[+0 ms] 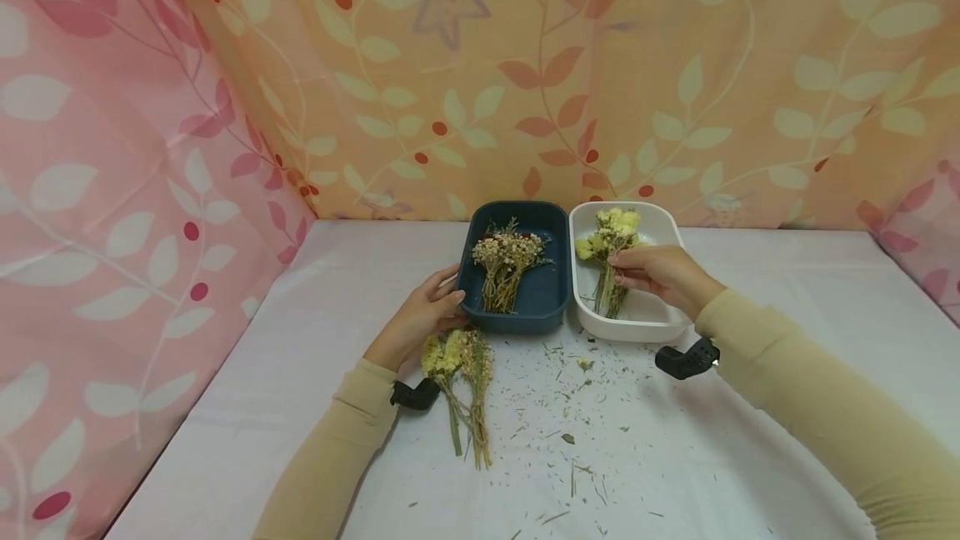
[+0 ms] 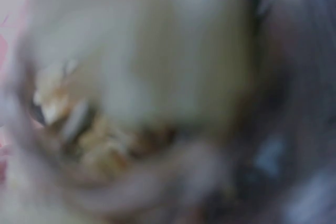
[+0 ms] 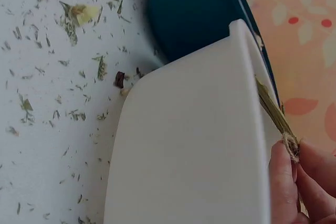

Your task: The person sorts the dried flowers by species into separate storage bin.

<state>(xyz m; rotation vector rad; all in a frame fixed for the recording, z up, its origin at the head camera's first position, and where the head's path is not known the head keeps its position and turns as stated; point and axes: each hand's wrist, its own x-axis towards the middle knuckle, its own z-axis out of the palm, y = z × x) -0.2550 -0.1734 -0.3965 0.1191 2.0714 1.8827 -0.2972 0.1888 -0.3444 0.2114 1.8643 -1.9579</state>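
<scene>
My right hand [image 1: 662, 275] pinches the stems of a bunch of dried yellow flowers [image 1: 617, 228] over the white tray [image 1: 633, 330]. In the right wrist view, twine [image 3: 290, 145] binds the stems at the fingertips. My left hand [image 1: 423, 311] rests against the left side of the dark blue tray [image 1: 517, 322], its fingers along the outside near the front corner. Inside that tray lies a bunch of small cream dried flowers [image 1: 510, 261]. Below the left hand, a yellow bunch [image 1: 444, 357] and a thin pale bunch [image 1: 478, 382] lie on the table. The left wrist view is mostly blurred.
Leaf and stem scraps [image 1: 570, 440] litter the white tablecloth [image 1: 675, 473] in front of the trays. The two trays stand side by side near the back curtain [image 1: 525, 65]. A pink patterned curtain [image 1: 135, 232] hangs at the left.
</scene>
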